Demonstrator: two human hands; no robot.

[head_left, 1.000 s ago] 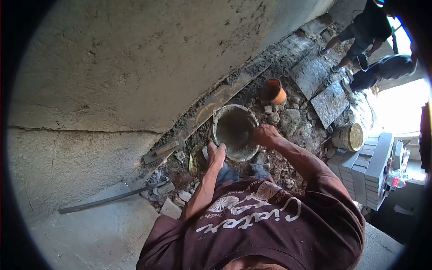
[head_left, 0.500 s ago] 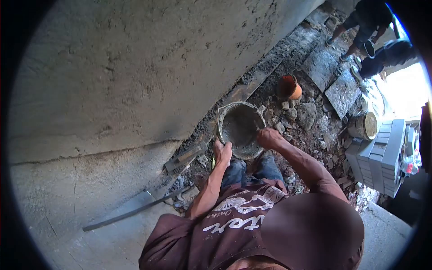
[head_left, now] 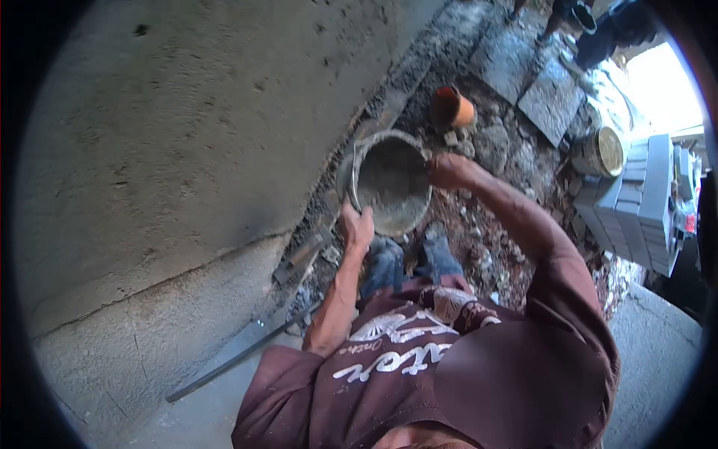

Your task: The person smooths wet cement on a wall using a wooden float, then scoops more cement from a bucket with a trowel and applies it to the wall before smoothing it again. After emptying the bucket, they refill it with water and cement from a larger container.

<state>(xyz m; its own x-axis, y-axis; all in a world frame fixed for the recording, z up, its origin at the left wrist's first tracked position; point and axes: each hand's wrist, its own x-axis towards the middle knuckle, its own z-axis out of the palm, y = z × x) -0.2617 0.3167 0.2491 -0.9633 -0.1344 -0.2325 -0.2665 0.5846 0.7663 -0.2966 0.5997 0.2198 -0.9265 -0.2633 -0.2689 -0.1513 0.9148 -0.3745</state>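
Observation:
A round bucket (head_left: 395, 224) with grey, wet-looking material inside stands in front of my legs, its mouth facing up towards the camera. My left hand (head_left: 357, 224) grips the bucket's near left rim, thumb on the outside. At the right rim, my right hand (head_left: 449, 170) is closed; a small dark piece of what it holds shows at the fingers, too little to name. The ground around the bucket is rubble and dirt.
A rough wall (head_left: 187, 135) rises on the left. An orange bucket (head_left: 462, 112), a pale bucket (head_left: 609, 152) and stacked grey blocks (head_left: 636, 202) stand to the right. Flat slabs (head_left: 552, 101) lie behind. People's legs (head_left: 609, 34) show at top right. A long bar (head_left: 243, 363) lies lower left.
My right hand has moved from over the bucket's inside to its right rim, the forearm now raised higher. The left hand stays on the rim. The whole view has shifted a little.

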